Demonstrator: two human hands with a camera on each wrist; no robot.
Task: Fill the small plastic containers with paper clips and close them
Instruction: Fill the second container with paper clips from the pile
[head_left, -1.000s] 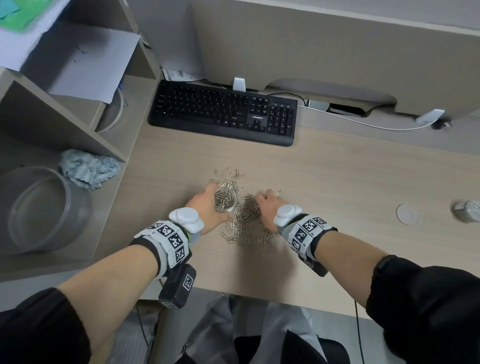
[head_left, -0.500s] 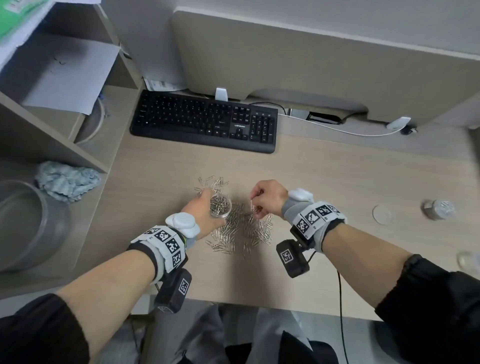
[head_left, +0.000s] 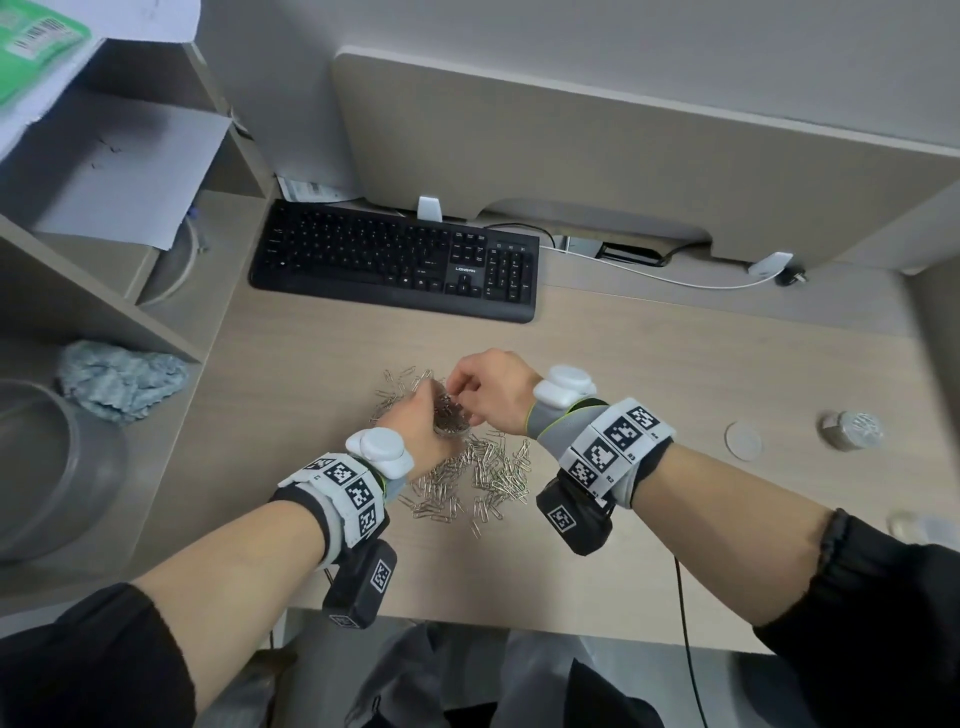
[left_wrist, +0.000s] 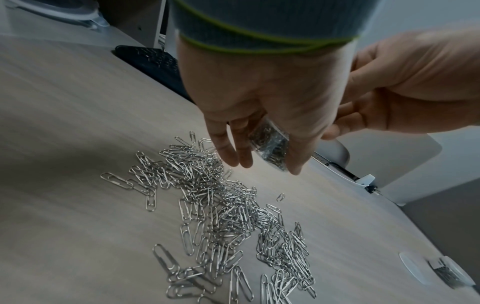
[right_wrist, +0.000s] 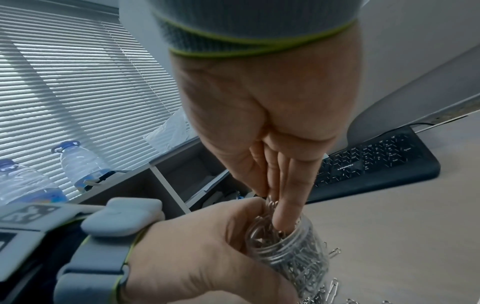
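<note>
The small clear plastic container (right_wrist: 291, 253), already well stocked with paper clips, is held above the bench (head_left: 675, 374) in the left hand (head_left: 415, 431), whose fingers and thumb curl round its wall; in the left wrist view the same container (left_wrist: 270, 148) shows between the fingers with its load of clips visible through the plastic. The right hand (head_left: 493, 395) is over the open mouth, its bunched fingers (right_wrist: 285, 197) pinching a few paper clips and reaching down into the opening, the fingertips just inside the rim. Directly beneath and towards the person lies the loose heap of silver paper clips (head_left: 478, 473), spread on the bench in a ragged patch, with a few strays on its far side near the left hand. Well off to the right on the bench stands a second small container (head_left: 852, 430), filled with clips, and just beside it lies a round white lid (head_left: 744, 440), flat and apart from it. Farther back, a black keyboard (head_left: 395, 260) sits against the partition (head_left: 623, 156), with a white cable (head_left: 675, 278) running along the back edge. To the left, a shelf unit (head_left: 93, 312) holds a crumpled blue-grey cloth (head_left: 119, 376), a large clear round tub (head_left: 52, 467) and sheets of paper (head_left: 130, 171).
</note>
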